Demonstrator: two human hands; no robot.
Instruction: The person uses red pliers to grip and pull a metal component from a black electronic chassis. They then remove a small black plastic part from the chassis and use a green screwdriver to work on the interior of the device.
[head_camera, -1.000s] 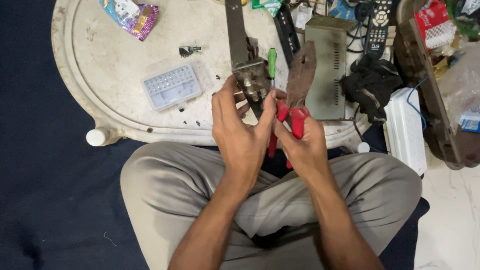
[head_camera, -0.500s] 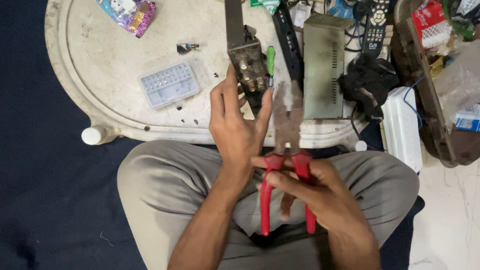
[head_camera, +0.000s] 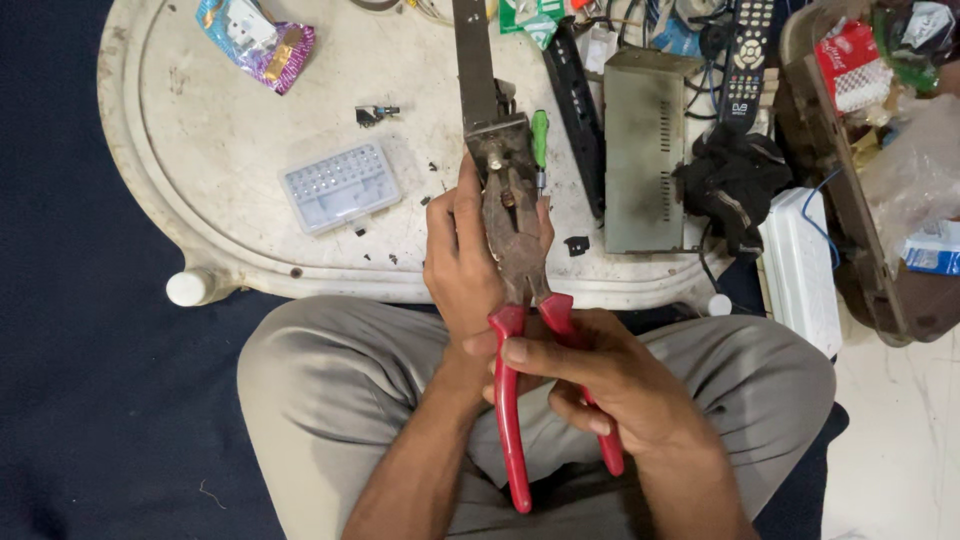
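— What do the hands hold?
— The right hand (head_camera: 590, 385) is closed around the red-handled pliers (head_camera: 520, 330). The left hand (head_camera: 462, 262) grips the metal part (head_camera: 495, 140), just beyond the pliers.
— And past that?
— A green screwdriver (head_camera: 540, 140) beside the part, on the white bench (head_camera: 250, 130).

— What do we have in our hands?

— We grip rusty pliers (head_camera: 520, 300) with red handles, the handles spread in our right hand (head_camera: 590, 385), the brown nose pointing away from us.

— And the other thing?

— A long rusted metal bracket (head_camera: 485, 110) lies upright on the table; our left hand (head_camera: 465, 270) steadies its lower end, where the pliers' nose meets it.
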